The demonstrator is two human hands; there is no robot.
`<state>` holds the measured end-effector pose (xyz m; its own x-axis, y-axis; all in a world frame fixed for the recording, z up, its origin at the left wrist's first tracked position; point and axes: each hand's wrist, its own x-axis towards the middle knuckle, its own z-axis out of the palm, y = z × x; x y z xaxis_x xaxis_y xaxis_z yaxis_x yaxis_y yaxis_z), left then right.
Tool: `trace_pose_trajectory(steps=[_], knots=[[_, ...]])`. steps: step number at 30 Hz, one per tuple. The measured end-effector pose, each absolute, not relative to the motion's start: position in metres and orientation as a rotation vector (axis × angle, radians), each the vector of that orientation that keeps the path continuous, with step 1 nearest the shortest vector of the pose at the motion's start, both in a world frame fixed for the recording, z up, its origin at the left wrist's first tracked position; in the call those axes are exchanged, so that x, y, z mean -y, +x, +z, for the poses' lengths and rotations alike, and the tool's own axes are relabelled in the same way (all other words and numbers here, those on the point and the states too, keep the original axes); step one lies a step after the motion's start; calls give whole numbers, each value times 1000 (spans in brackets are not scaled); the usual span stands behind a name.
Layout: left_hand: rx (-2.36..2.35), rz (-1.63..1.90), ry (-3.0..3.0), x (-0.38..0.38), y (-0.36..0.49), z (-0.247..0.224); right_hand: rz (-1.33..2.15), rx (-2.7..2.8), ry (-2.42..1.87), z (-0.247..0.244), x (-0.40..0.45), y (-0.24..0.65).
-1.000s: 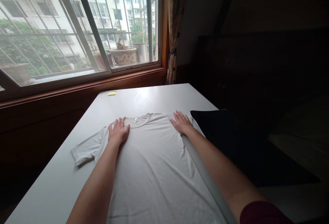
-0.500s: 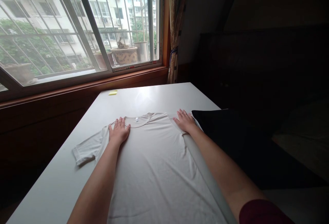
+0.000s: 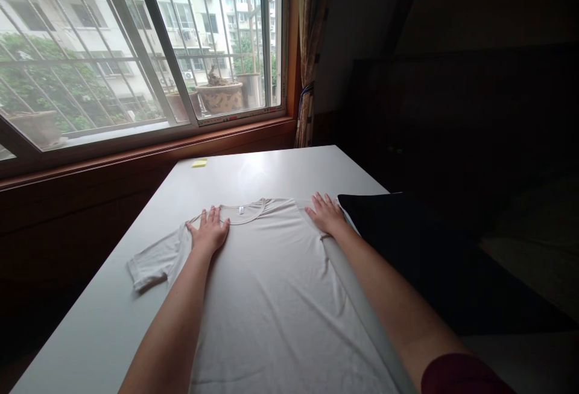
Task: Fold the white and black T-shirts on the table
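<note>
A light grey T-shirt (image 3: 266, 285) lies spread on a white table (image 3: 289, 168), its neckline toward the window and a small white label inside the collar. My left hand (image 3: 208, 232) presses flat on the shoulder left of the collar, fingers spread. The left sleeve stretches out past that wrist. Over at the other shoulder, my right hand (image 3: 325, 213) rests flat with its fingers apart, on the right sleeve, which it partly covers. Soft creases run across the shirt's right side. Its lower hem is out of view.
Black cloth (image 3: 434, 255) lies along the table's right side, beside my right forearm. A yellow sticky note (image 3: 199, 163) is near the far left corner. Beyond the table are a barred window (image 3: 181, 44) and a tied curtain (image 3: 308, 62). The right background is dark.
My left thumb or outer finger has spread slightly further to the left on the shoulder. Both hands otherwise stay in place, and the T-shirt has not visibly moved.
</note>
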<state>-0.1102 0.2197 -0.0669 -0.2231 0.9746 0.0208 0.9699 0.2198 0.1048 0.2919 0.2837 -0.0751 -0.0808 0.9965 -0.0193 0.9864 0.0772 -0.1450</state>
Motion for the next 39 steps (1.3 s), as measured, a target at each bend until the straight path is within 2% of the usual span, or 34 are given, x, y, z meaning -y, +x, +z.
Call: trace_pose_trajectory(steps=[8,13,18,22,32,39], knots=[[-2421,137,1923,-218,-109,-65,45,2279,-2028,-68,-280,288],[-2421,142,1921,-218,-109,-65,-78,2280,-1814,-56,-264,250],[-2418,127,1920,-216,-108,-63,113,2473,-1532,-52,-242,181],[-2407,122,1924,-215,-108,-60,294,2598,-1470,-58,-233,149],[-2403,87,1978,-214,-112,-64,348,2507,-1618,-59,-241,165],[-2292,67,2086,-210,-147,-64,330,2513,-1624,-60,-246,183]])
